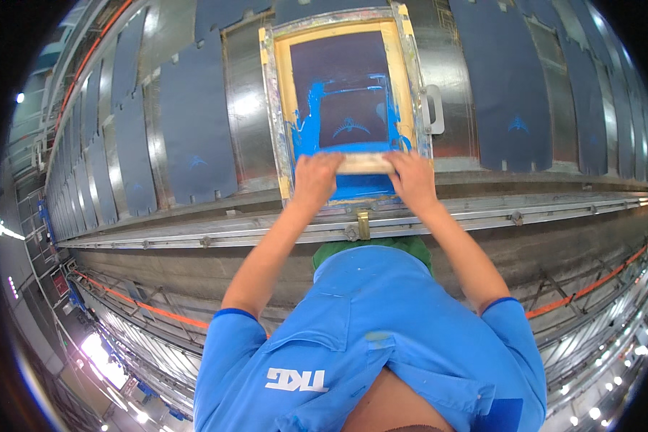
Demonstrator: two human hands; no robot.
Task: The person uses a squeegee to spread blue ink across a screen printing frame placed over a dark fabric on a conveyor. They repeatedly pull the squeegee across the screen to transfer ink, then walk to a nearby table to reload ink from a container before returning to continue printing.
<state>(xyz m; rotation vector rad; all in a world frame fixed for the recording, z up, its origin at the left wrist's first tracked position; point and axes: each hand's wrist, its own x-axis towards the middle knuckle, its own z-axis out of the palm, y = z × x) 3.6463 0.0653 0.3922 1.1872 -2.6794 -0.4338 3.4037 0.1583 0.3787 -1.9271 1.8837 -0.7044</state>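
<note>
A screen printing frame [269, 93] with yellow tape round its inner border lies on the long metal table in front of me. Bright blue ink [308, 129] is spread over the lower part of its mesh, with a bird-like line design showing in the middle. Across the near end of the screen sits a wooden-handled squeegee [365, 164]. My left hand [315, 180] is closed round its left end, and my right hand [413, 178] grips the right end. The squeegee's blade edge is hidden under the handle and hands.
Dark blue fabric panels [194, 122] lie along the table on both sides, some printed with the blue design. A white handle [433, 109] sticks out from the frame's right side. A metal rail [482, 213] runs along the near edge, with a brass-coloured clamp [363, 225] at the frame.
</note>
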